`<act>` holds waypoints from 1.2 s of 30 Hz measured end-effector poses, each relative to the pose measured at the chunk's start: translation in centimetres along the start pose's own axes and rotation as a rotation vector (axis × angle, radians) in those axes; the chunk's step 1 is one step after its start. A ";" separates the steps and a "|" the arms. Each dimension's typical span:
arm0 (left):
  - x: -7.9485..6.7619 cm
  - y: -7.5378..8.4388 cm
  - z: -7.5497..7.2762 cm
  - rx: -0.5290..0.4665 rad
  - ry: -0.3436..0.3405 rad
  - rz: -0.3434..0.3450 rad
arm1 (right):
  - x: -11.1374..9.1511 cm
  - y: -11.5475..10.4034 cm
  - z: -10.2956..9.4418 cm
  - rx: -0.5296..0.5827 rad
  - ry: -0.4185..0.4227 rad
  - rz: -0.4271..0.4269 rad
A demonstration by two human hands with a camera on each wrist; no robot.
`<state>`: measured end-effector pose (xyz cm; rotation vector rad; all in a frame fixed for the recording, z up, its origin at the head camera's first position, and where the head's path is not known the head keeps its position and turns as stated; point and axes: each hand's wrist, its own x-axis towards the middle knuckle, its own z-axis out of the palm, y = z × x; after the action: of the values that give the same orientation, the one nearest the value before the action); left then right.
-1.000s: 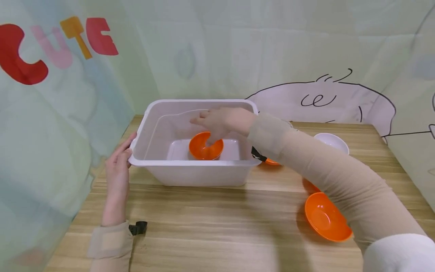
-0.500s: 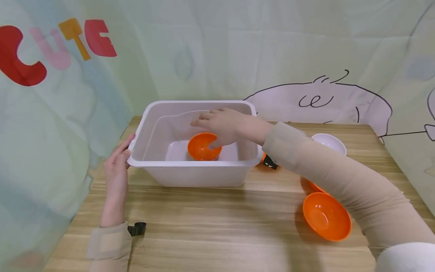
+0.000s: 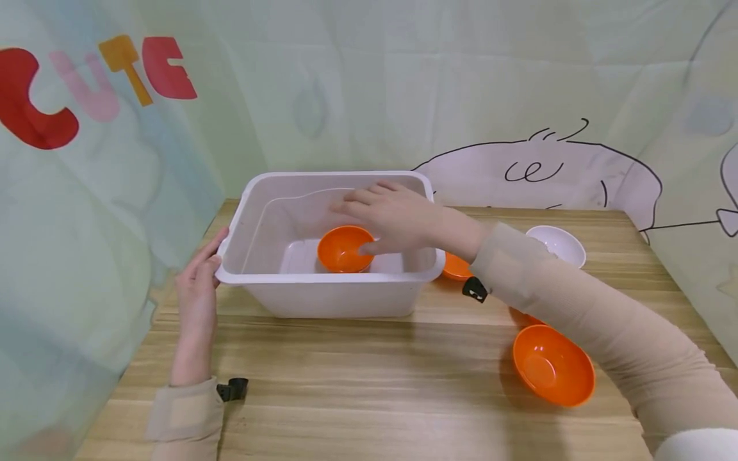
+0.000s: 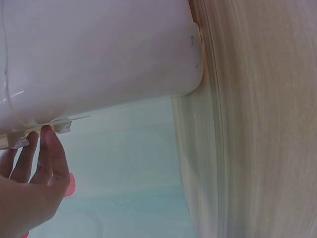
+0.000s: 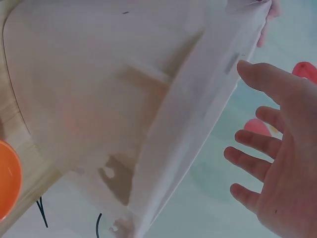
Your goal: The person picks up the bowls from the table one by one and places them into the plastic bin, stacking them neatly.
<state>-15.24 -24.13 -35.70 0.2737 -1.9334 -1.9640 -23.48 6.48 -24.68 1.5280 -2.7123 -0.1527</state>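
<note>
A white plastic tub [image 3: 340, 298] stands on the wooden table, with an orange bowl [image 3: 340, 253] on its floor inside. My left hand [image 3: 197, 285] grips the tub's left rim; the left wrist view shows its bent fingers [image 4: 47, 158] at the rim's edge. My right hand [image 3: 398, 216] hovers over the tub's right half, above and beside the orange bowl. Its fingers are spread and hold nothing, as the right wrist view also shows with the hand [image 5: 292, 158] outside the tub's rim line. The thumb overlaps the bowl's right edge in the head view.
Right of the tub sit another orange bowl [image 3: 457, 267], a white bowl [image 3: 558, 243] and a larger-looking orange bowl [image 3: 553, 366]. One more orange bowl [image 3: 521, 317] is mostly hidden by the right forearm. A printed curtain hangs behind and left.
My right hand has drawn back slightly to the right over the tub, its fingers staying spread. The left hand keeps its hold on the rim, and the orange bowl inside stays put.
</note>
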 end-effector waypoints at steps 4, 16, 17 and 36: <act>0.0 -0.1 -0.1 0.003 -0.002 -0.008 | -0.8 -0.1 0.1 0.053 0.047 0.003; 0.0 -0.2 -0.2 0.007 0.002 -0.009 | -3.0 -0.1 1.1 0.142 0.189 0.013; 0.0 -0.2 -0.2 0.005 0.003 -0.007 | -3.2 0.0 1.2 0.145 0.203 0.012; 0.0 -0.2 0.0 -0.011 0.018 0.006 | -7.0 0.6 3.2 0.158 0.398 0.018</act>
<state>-15.26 -24.13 -35.88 0.2817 -1.9093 -1.9610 -20.52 13.02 -27.58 1.3881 -2.4651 0.3374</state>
